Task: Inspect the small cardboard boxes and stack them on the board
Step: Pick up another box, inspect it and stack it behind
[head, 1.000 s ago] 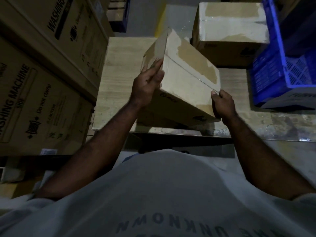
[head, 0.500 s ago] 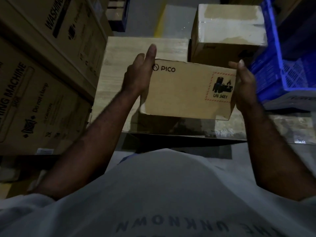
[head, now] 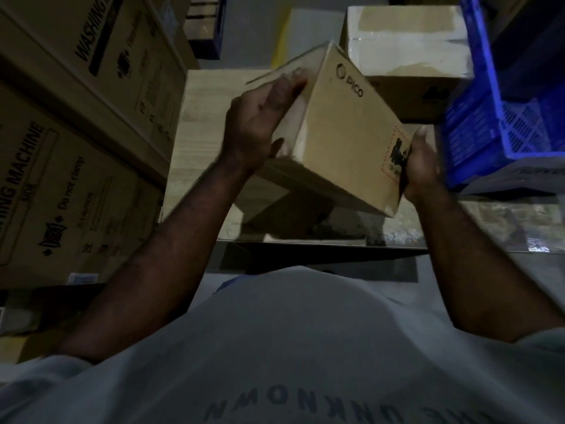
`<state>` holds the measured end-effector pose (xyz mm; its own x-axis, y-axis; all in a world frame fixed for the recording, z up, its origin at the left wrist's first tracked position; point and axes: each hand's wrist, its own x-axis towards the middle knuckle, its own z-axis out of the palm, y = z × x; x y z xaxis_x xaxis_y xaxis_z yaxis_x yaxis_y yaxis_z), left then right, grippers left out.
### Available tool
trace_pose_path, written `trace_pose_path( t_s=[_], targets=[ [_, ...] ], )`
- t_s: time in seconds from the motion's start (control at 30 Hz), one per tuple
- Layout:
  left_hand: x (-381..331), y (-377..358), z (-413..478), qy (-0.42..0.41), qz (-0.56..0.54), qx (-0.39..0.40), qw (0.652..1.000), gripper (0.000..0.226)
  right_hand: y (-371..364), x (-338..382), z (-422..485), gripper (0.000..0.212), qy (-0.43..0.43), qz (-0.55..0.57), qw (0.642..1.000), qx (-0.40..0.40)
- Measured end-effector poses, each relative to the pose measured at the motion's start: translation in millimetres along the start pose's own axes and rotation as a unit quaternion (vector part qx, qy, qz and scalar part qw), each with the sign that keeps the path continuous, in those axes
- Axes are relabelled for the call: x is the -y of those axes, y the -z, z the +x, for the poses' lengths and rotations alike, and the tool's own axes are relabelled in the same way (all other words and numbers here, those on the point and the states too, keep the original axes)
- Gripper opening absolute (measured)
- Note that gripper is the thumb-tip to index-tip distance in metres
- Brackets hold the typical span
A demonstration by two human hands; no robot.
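The box is clamped between both hands, held in the air over the board and not resting on it. The left hand grips the upper left end, fingers laid up along that face to its top edge and thumb tucked under. The right hand holds the lower right corner, thumb up on the printed face and fingers hidden behind.

The box's long axis runs on a slant from the left hand's fingertips down to the right hand, with the PICO face tipped toward the wearer. Stacking likely calls for levelling that axis, then moving away from the body. A second box sits just past the right hand, which is the nearer hand to it.

That makes two small boxes and one board. A single blue crate stands outside the right hand, and two big cartons outside the left.
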<state>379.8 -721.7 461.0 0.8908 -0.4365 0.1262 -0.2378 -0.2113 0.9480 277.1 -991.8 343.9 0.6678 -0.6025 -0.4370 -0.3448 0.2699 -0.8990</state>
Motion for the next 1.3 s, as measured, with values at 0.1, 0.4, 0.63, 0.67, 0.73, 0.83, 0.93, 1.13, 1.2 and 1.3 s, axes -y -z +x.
trace_pose_path(
  t_s=[0.1,0.4,0.63,0.67,0.73,0.83,0.93,1.13,1.2,1.3],
  targets=[
    [-3,-15,-3,-0.038,0.093,0.034,0.994,0.057,-18,-8,3,0.064,-0.107,-0.008,0.994,0.001],
    [5,-78,-15,-0.175,0.404,0.205,0.874,0.063,-21,38,-18,0.051,-0.008,0.018,0.995,0.100],
    [33,-56,-12,-0.091,0.431,0.117,0.890,0.076,17,64,-38,0.067,0.155,-0.100,0.982,0.039],
    [39,-49,-12,-0.062,0.433,0.112,0.892,0.083,20,62,-36,0.066,0.174,-0.144,0.974,0.027],
    [48,-40,-12,0.014,0.396,0.108,0.912,0.096,20,58,-40,0.063,0.193,-0.200,0.960,0.025],
    [53,-40,-18,0.062,0.218,0.103,0.968,0.104,17,48,-41,0.056,0.191,-0.185,0.964,0.019],
    [60,-44,-20,0.039,0.139,0.090,0.985,0.103,18,47,-41,0.054,0.191,-0.186,0.964,0.010],
    [66,-41,-19,-0.003,0.153,0.084,0.985,0.101,17,48,-45,0.048,0.225,-0.239,0.945,-0.022],
    [68,-40,-19,-0.020,0.161,0.083,0.983,0.101,14,48,-52,0.046,0.288,-0.326,0.896,-0.089],
    [69,-39,-20,-0.030,0.173,0.072,0.982,0.100,3,39,-62,0.047,0.332,-0.369,0.854,-0.159]
  ],
)
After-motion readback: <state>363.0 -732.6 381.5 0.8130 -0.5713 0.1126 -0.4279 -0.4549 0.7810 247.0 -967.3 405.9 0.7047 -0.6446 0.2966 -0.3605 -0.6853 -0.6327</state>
